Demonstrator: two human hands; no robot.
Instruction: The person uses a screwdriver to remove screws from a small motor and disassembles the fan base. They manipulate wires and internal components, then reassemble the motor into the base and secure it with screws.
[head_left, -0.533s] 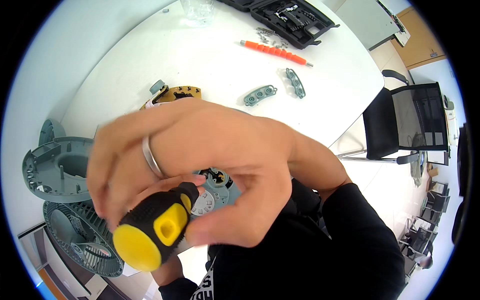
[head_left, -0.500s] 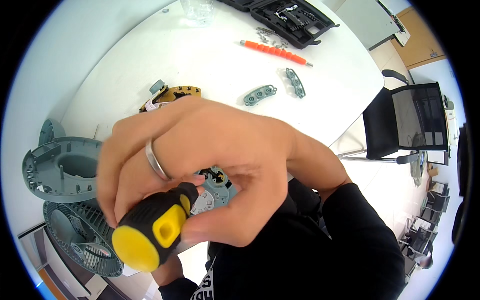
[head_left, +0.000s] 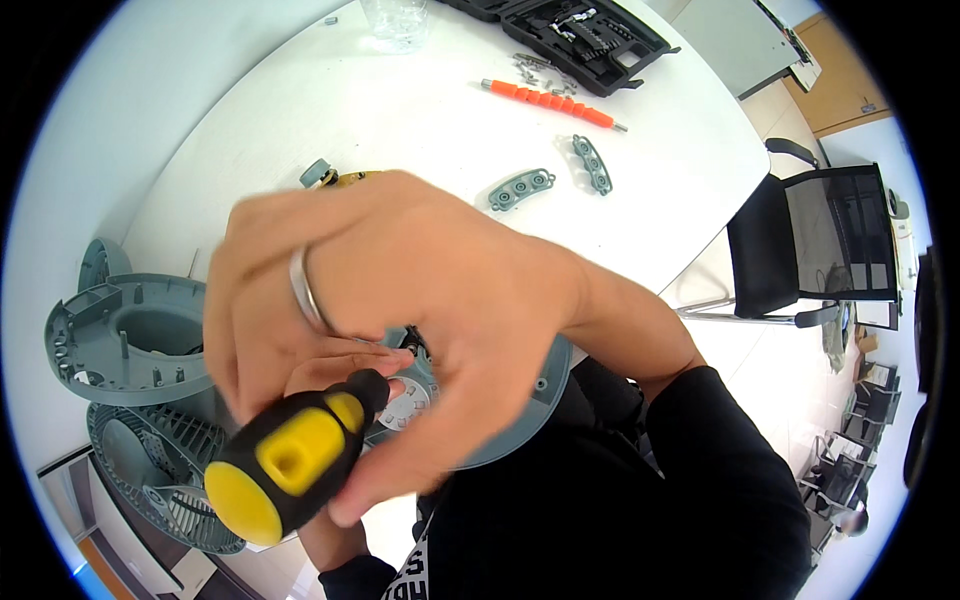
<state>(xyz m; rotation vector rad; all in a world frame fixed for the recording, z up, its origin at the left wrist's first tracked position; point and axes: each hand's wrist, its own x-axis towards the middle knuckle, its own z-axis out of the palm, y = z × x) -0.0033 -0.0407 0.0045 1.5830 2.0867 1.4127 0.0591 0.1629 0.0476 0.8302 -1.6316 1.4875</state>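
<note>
My right hand point(head_left: 420, 270), a ring on one finger, is closed round the thick black and yellow handle of a screwdriver point(head_left: 285, 465). The handle's yellow end faces up toward me; its tip is hidden. Below it lies a round grey plastic housing point(head_left: 535, 405) with a pale toothed disc point(head_left: 405, 405) in its middle. Under the right hand, fingers of my left hand point(head_left: 340, 368) come together beside the screwdriver's narrow end, close over the housing. What they pinch, if anything, is hidden.
On the white table point(head_left: 240, 130), a grey shell point(head_left: 90, 350) and a slatted grey casing point(head_left: 170, 480) stand left. Two curved grey pieces point(head_left: 522, 188), an orange flexible shaft point(head_left: 550, 103), loose metal bits point(head_left: 545, 70), a black tool case point(head_left: 590, 45) and a clear cup point(head_left: 395, 25) lie beyond.
The screwdriver handle has turned and shifted slightly left, with my right hand turning along. More of the round housing shows at the right, and the gold-coloured part behind is more covered.
</note>
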